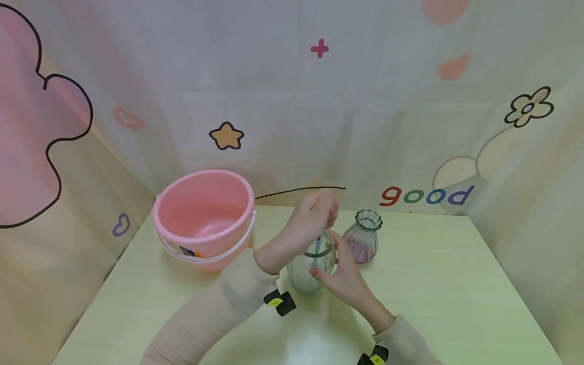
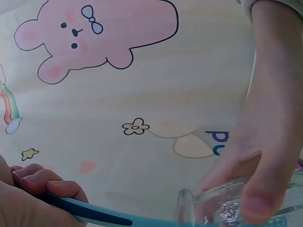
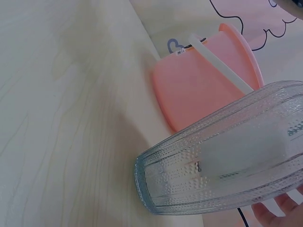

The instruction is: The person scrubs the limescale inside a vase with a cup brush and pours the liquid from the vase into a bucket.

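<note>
A clear ribbed glass vase (image 1: 306, 279) is in front of me, near the middle of the table. My right hand (image 1: 344, 276) holds it around the upper side, the thumb on the near face. Above its mouth my left hand (image 1: 315, 215) grips a blue-handled brush (image 2: 106, 215) in a fist. The brush's shaft runs down through the mouth into the vase. In the right wrist view a whitish block, which looks like the brush's head, shows blurred through the glass. Behind my right hand stands a second glass vase (image 1: 362, 241), greenish at its scalloped rim and purple below.
A pink bucket (image 1: 203, 177) with a white handle (image 1: 207, 259) stands at the back left of the pale wooden table (image 1: 438, 284). A printed cloth (image 1: 274, 76) hangs behind and along both sides.
</note>
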The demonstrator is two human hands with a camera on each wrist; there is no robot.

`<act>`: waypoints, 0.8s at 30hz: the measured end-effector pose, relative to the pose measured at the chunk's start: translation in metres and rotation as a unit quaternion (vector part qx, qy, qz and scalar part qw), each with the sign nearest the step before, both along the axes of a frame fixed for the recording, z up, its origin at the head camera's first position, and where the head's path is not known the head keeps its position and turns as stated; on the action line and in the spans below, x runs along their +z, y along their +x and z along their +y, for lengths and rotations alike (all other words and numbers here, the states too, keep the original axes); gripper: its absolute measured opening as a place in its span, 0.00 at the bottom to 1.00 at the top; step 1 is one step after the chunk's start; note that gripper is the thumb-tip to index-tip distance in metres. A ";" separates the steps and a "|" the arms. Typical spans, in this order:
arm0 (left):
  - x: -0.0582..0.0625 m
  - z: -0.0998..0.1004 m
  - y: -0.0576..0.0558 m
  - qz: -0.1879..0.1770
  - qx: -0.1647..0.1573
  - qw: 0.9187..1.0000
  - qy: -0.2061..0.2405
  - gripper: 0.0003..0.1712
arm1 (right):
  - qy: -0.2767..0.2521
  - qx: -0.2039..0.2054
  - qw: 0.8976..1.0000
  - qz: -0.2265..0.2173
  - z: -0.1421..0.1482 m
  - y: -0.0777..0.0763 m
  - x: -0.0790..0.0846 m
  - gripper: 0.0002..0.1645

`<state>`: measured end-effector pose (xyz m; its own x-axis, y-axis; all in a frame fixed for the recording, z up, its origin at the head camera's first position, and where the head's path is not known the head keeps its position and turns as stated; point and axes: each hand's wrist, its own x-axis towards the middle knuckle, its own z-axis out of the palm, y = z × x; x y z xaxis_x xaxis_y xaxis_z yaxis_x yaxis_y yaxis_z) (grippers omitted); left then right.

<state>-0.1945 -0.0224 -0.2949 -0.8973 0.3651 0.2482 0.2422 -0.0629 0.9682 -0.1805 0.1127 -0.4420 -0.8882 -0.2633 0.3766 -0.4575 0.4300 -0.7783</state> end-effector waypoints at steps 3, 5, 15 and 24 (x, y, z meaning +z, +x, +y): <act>0.006 -0.001 -0.001 0.005 -0.003 1.000 0.015 0.16 | -0.008 -0.003 1.000 -0.003 -0.001 0.000 -0.001 0.51; 0.011 0.000 -0.001 0.010 -0.005 1.000 0.024 0.15 | -0.013 -0.004 1.000 -0.002 -0.002 -0.001 -0.001 0.50; 0.027 0.000 0.006 0.022 -0.008 0.999 0.031 0.14 | -0.010 -0.038 0.999 -0.005 -0.007 0.001 -0.001 0.52; 0.030 -0.004 0.005 0.020 -0.002 0.999 0.043 0.14 | 0.000 -0.053 0.999 -0.001 -0.012 0.002 -0.002 0.56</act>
<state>-0.1891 -0.0260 -0.2650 -0.8842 0.3449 0.3149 0.2807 -0.1462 0.9486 -0.1784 0.1005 -0.4435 -0.9114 -0.1680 0.3756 -0.4087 0.4757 -0.7789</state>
